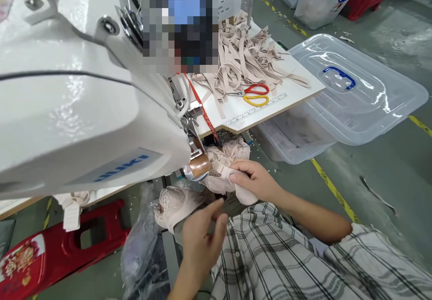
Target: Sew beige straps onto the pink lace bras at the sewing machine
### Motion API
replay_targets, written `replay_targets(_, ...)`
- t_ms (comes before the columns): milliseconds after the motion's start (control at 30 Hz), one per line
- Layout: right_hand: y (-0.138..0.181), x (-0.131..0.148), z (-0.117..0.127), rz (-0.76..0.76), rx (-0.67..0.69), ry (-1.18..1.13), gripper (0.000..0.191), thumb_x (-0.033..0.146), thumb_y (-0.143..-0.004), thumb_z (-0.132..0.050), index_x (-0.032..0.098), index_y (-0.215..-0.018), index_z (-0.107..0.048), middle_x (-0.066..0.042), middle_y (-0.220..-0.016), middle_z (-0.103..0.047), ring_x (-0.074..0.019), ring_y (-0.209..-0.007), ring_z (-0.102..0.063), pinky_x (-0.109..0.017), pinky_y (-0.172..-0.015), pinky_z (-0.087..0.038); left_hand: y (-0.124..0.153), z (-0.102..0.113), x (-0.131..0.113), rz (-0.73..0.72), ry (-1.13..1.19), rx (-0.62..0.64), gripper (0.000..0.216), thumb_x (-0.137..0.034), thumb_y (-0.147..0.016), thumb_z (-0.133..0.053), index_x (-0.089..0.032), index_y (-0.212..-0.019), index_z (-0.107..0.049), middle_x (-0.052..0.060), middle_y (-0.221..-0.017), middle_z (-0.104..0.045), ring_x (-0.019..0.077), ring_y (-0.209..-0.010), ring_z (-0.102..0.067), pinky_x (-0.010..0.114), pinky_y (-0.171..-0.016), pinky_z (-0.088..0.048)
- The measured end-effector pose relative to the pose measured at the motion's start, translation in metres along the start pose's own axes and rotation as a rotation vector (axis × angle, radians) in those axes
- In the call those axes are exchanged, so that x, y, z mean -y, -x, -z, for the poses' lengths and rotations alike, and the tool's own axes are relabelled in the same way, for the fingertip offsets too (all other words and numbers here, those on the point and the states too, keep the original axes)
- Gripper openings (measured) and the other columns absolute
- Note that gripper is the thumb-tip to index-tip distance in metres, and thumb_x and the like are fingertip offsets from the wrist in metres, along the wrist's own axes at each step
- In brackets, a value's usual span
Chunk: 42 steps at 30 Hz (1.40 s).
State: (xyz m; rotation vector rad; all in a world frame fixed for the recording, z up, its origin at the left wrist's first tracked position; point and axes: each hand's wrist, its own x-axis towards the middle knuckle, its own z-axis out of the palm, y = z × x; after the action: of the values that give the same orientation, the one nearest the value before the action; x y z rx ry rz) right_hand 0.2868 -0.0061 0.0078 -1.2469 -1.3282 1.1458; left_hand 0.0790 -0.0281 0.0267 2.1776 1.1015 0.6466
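A beige lace bra (173, 204) hangs below the head of the white sewing machine (84, 124). My right hand (258, 180) is closed on its smooth beige band, thumb on top, just right of the machine's presser area (199, 160). More gathered lace (236, 149) lies behind those fingers, against the machine. My left hand (204, 234) is in front of the left cup and covers part of it. Its thumb and index finger are apart with nothing visible between them; the other fingers are mostly hidden.
Beige straps (239, 61) are heaped on the white table (286, 90), beside scissors (254, 95) with red and yellow handles. A clear plastic box with its lid (364, 88) stands at the right. A red stool (84, 241) and a plastic bag (141, 237) are at lower left.
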Motion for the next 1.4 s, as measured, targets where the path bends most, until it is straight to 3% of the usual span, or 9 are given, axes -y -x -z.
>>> replay_targets(100,-0.002,0.003,0.004,0.017,0.100,0.066,0.015,0.023,-0.085,-0.056,0.017,-0.075,-0.065,0.000,-0.073,-0.058,-0.0127,-0.066,-0.054,-0.026,-0.062,-0.041,-0.012,0.016,0.007,-0.120,-0.042,-0.099,0.033,-0.019,-0.095,-0.049,-0.021,-0.129,-0.051,0.009,-0.107,-0.072,0.0213,-0.104,-0.069,0.035,-0.088,-0.056)
replay_targets(233,-0.003,0.009,0.007,0.168,0.260,0.180,0.013,0.018,-0.082,-0.053,0.018,-0.074,-0.064,0.001,-0.069,-0.057,-0.0116,-0.064,-0.053,-0.024,-0.060,-0.041,-0.030,0.019,0.010,-0.263,-0.024,0.113,0.062,-0.018,-0.093,-0.050,-0.016,-0.149,-0.025,0.019,-0.141,-0.054,0.0267,-0.135,-0.048,0.044,-0.106,-0.046)
replay_targets(333,-0.001,0.012,0.009,0.333,0.353,0.360,0.014,0.015,-0.081,-0.050,0.019,-0.073,-0.061,0.003,-0.064,-0.053,-0.0103,-0.058,-0.048,-0.024,-0.056,-0.038,-0.036,0.016,0.013,-0.260,-0.053,0.150,0.041,-0.021,-0.091,-0.056,-0.016,-0.130,-0.045,0.012,-0.106,-0.070,0.0214,-0.098,-0.066,0.034,-0.083,-0.055)
replay_targets(433,0.000,0.012,0.009,0.538,0.330,0.592,0.016,0.015,-0.084,-0.052,0.021,-0.074,-0.061,0.002,-0.063,-0.057,-0.0118,-0.059,-0.050,-0.027,-0.057,-0.038,-0.035,0.011,0.021,-0.346,-0.105,0.017,0.008,-0.013,-0.091,-0.053,-0.021,-0.092,-0.053,0.000,-0.071,-0.063,0.0142,-0.064,-0.058,0.025,-0.059,-0.046)
replay_targets(633,0.001,0.007,0.006,0.903,0.157,0.834,0.017,0.019,-0.091,-0.056,0.027,-0.078,-0.063,0.003,-0.065,-0.063,-0.0127,-0.058,-0.049,-0.029,-0.066,-0.046,-0.026,0.007,0.032,-0.641,-0.374,-0.290,0.019,-0.004,-0.085,-0.062,-0.020,-0.092,-0.056,-0.008,-0.050,-0.053,0.0118,-0.049,-0.049,0.026,-0.054,-0.040)
replay_targets(900,0.000,0.008,0.001,0.966,0.089,0.772,0.014,0.016,-0.088,-0.059,0.025,-0.078,-0.065,0.002,-0.063,-0.061,-0.0123,-0.057,-0.047,-0.028,-0.066,-0.047,-0.024,0.012,0.032,-0.671,-0.374,-0.306,0.021,-0.001,-0.082,-0.064,-0.020,-0.091,-0.058,-0.007,-0.053,-0.054,0.0115,-0.051,-0.052,0.026,-0.057,-0.045)
replay_targets(1067,0.000,0.003,-0.003,0.911,0.113,0.722,0.013,0.019,-0.092,-0.056,0.023,-0.086,-0.066,0.002,-0.064,-0.061,-0.0120,-0.059,-0.048,-0.027,-0.064,-0.044,-0.022,0.010,0.033,-0.617,-0.297,-0.284,0.018,-0.005,-0.084,-0.062,-0.021,-0.090,-0.057,-0.006,-0.054,-0.054,0.0122,-0.053,-0.052,0.026,-0.057,-0.042)
replay_targets(1167,0.000,0.000,-0.006,0.778,0.152,0.706,0.020,0.024,-0.098,-0.050,0.021,-0.094,-0.069,0.002,-0.063,-0.060,-0.0117,-0.060,-0.050,-0.027,-0.060,-0.038,-0.023,0.008,0.030,-0.352,-0.151,-0.189,0.013,-0.009,-0.086,-0.060,-0.021,-0.086,-0.057,-0.005,-0.057,-0.055,0.0122,-0.054,-0.051,0.024,-0.054,-0.038)
replay_targets(1400,-0.002,0.003,-0.012,-0.180,0.325,0.166,0.025,0.039,-0.086,-0.063,0.018,-0.080,-0.074,0.000,-0.068,-0.066,-0.0102,-0.062,-0.056,-0.022,-0.057,-0.038,-0.029,0.005,0.038,0.422,0.704,0.142,0.022,-0.039,-0.085,-0.066,-0.019,-0.082,-0.060,0.003,-0.087,-0.066,0.0163,-0.080,-0.060,0.027,-0.072,-0.048)
